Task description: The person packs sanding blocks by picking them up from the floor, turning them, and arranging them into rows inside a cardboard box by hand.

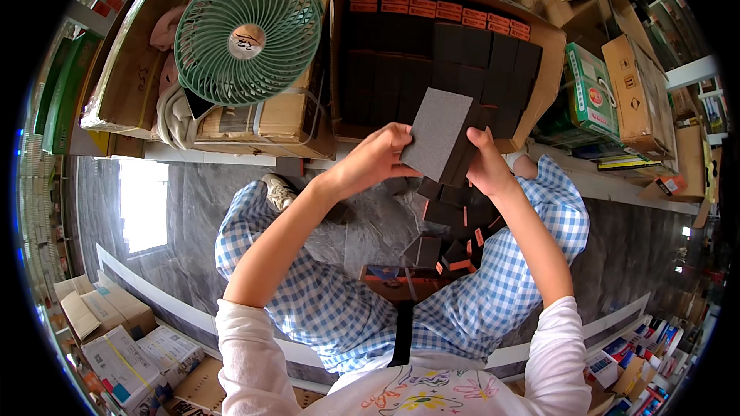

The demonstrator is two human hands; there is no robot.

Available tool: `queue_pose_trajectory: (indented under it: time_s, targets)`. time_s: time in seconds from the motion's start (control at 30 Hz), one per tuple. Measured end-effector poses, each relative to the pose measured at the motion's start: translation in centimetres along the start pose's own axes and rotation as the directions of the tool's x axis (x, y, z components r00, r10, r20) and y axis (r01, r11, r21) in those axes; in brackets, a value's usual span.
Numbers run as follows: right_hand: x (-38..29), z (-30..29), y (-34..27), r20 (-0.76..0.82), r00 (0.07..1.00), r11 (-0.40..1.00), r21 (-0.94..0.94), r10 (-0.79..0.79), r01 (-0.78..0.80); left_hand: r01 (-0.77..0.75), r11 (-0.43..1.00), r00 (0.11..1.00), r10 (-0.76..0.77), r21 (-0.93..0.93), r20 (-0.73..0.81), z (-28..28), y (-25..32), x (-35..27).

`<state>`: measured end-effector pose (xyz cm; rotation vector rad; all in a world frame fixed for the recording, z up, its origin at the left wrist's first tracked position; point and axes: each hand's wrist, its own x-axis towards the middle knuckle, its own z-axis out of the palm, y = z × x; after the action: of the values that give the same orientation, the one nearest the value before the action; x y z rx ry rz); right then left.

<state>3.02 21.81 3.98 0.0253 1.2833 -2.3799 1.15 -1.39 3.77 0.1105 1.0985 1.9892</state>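
Between my two hands is a thick grey abrasive sponge block (436, 130), tilted over the near edge of a cardboard carton. Its dark side shows seams, and I cannot tell whether it is one piece or a small stack. My left hand (378, 153) grips its left edge and near corner. On the other side, my right hand (490, 160) presses its thumb and fingers against the dark side. Inside the open carton (546, 78), dark blocks stand in packed rows. Those at the back show orange labels (423, 8) with print. Loose dark blocks (448, 214) lie on the floor below my hands.
A green fan (248, 37) stands on a strapped cardboard box (254, 127) left of the carton. Green packs (589, 92) and a brown box (639, 98) sit to the right. A low box (393, 286) lies between my legs. Behind me are stacked cartons (118, 358).
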Motion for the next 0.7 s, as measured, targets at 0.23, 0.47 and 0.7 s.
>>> queue_pose_trajectory:
  time_s: [0.23, 0.47, 0.7]
  targets:
    - [0.1, 0.9, -0.5, 0.072, 0.997, 0.999, -0.034, -0.016, 0.019, -0.03, 0.996, 0.998, 0.034, -0.08, 0.05, 0.3, -0.4, -0.1]
    - [2.1, -0.1, -0.2, 0.038, 0.992, 0.977, -0.171, -0.122, 0.127, -0.164, 0.985, 0.968, 0.172, 0.06, -0.182, 0.0, -0.1, 0.5]
    - [2.7, 0.4, 0.8, 0.015, 0.99, 0.923, -0.359, -0.139, 0.136, -0.232, 0.906, 0.917, 0.326, 0.355, -0.232, -1.3, 0.0, 0.7]
